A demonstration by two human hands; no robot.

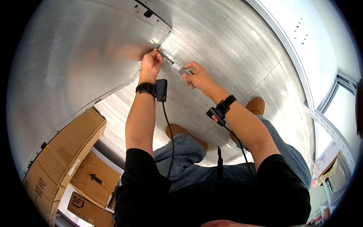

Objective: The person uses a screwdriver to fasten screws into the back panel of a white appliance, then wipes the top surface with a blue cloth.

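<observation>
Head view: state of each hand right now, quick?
Left hand: curled near the tip of the screwdriver; can't tell whether it holds anything.
Right hand: closed around the screwdriver's handle.

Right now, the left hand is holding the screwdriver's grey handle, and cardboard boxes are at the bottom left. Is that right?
Not quite: the right hand is holding the grey handle of the screwdriver, as the head view shows. Cardboard boxes are at the bottom left.

The panel (83, 56) is left — boxes (72, 145) at its near end, screwdriver (182, 70) to its right.
</observation>
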